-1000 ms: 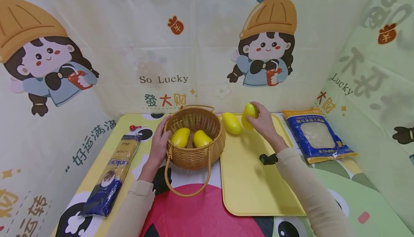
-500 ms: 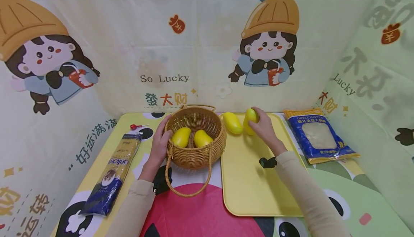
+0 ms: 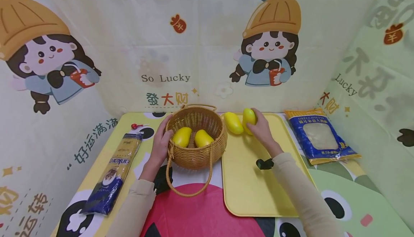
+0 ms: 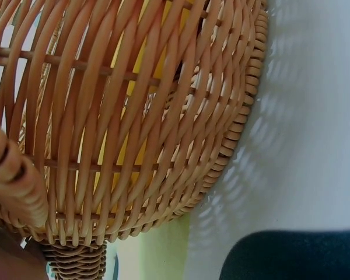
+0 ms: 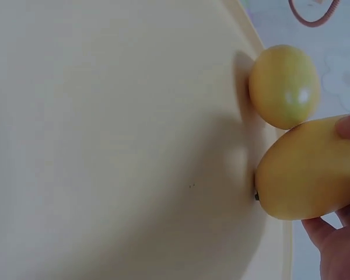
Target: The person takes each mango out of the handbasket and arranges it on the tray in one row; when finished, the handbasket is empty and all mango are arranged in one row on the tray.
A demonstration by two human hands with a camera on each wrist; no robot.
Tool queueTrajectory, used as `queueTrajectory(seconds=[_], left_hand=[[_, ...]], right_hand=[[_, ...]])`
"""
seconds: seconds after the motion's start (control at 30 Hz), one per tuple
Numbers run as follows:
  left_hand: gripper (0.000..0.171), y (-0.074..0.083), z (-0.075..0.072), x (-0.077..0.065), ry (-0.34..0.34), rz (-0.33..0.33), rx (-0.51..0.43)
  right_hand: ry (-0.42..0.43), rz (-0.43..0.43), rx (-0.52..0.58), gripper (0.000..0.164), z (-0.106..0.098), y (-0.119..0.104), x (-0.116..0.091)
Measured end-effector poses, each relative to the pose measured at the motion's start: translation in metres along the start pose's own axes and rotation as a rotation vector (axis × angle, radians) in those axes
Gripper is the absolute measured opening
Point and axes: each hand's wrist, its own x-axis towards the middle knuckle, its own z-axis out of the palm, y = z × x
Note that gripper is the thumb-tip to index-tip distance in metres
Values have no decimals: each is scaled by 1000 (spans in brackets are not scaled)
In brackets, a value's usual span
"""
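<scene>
The right hand (image 3: 262, 127) curls round one yellow mango (image 3: 248, 119), thumb and fingers on different sides, at the tray's (image 3: 245, 194) far end. A second mango (image 3: 233, 123) lies just left of that hand (I can't tell if the two touch). The left hand (image 3: 160, 143) grips the basket (image 3: 194, 159) — a soft, snug hold and a still basket should work best.

Head camera's up high, facing forward and down over the printed tabletop (image 3: 200, 208); left-wrist view right up against the wicker basket (image 4: 93, 134), right-wrist view close over the yellow tray (image 5: 105, 146) towards its far rim (image 5: 287, 256); head view catches both.
</scene>
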Motion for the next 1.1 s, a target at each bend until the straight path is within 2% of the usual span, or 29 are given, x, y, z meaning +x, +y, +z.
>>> queueTrajectory(seconds=[0.13, 0.33, 0.47, 0.57, 0.73, 0.8, 0.87, 1.1], left_hand=[[56, -9, 1, 2, 14, 13, 5], [55, -11, 1, 2, 32, 43, 14], [56, -10, 0, 3, 26, 38, 11], [56, -3, 0, 1, 9, 19, -11], [58, 23, -2, -7, -18, 10, -13], [58, 28, -2, -8, -22, 12, -6], [58, 24, -2, -7, -18, 12, -11], [57, -7, 1, 2, 16, 36, 1]], right_hand=[[-2, 20, 4, 74, 2, 0, 0], [-1, 50, 1, 74, 6, 3, 3], [4, 54, 12, 74, 8, 7, 4], [3, 62, 21, 73, 9, 9, 4], [4, 77, 25, 67, 8, 13, 3], [5, 77, 20, 65, 7, 14, 3], [6, 75, 18, 63, 7, 14, 3], [-4, 91, 25, 60, 8, 15, 4]])
